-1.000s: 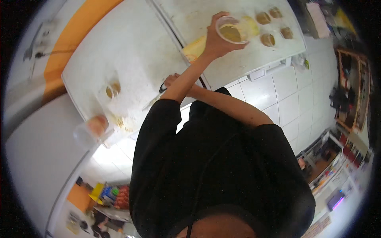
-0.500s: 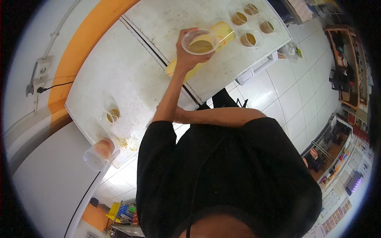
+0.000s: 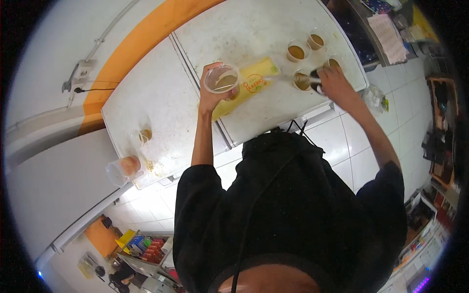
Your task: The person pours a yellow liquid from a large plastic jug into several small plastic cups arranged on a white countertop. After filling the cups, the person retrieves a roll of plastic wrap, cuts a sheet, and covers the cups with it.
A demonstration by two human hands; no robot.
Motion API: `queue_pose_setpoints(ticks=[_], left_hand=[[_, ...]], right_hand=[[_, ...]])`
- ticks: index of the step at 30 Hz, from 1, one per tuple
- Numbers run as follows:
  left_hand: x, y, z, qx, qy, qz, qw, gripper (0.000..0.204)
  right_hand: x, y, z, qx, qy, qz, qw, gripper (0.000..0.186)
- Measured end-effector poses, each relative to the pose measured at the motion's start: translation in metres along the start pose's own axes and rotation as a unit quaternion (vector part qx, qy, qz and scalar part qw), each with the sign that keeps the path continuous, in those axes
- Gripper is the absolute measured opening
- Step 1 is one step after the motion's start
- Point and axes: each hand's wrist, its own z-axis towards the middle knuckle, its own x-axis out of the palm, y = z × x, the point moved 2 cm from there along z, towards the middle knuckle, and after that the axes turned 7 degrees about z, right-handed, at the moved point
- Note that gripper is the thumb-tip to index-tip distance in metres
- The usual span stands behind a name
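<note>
My left hand (image 3: 209,93) is closed around a clear plastic cup (image 3: 215,73) with brownish contents, tilted so its mouth faces me, above the worktop. Under the cup lies a flat yellow plastic pack (image 3: 264,71) with print on it. At the right, my right hand (image 3: 334,85) grips a knife (image 3: 316,82) by its dark handle; the pale blade is blurred and points left toward the pack. The knife passes over a cup of brown contents (image 3: 301,80). Close beside the hand, another such cup (image 3: 333,63) is partly hidden.
Two more filled cups (image 3: 296,52) (image 3: 316,41) stand farther back on the white worktop (image 3: 234,29). A seam splits the worktop. At its left end are a small cup (image 3: 145,135), a clear container with something orange-pink (image 3: 129,166) and scattered crumbs (image 3: 150,167).
My right arm has swung from across my body out to the right, and the knife now shows in that hand. My left hand and its cup have shifted slightly left in view.
</note>
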Motion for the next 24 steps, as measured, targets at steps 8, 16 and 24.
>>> queue_pose_setpoints(ticks=[8, 16, 24], left_hand=[[0.010, -0.003, -0.011, -0.013, -0.052, 0.021, 0.998, 0.075], [0.022, -0.017, -0.011, -0.013, -0.104, 0.051, 0.993, 0.074], [0.002, -0.025, -0.020, -0.004, -0.130, 0.008, 0.992, 0.076]], right_hand=[[-0.053, -0.005, 0.102, -0.274, -0.082, -0.082, 0.955, 0.047], [-0.016, 0.043, 0.156, -0.329, -0.005, -0.149, 0.932, 0.057], [-0.005, 0.052, 0.158, -0.367, -0.127, -0.077, 0.918, 0.061]])
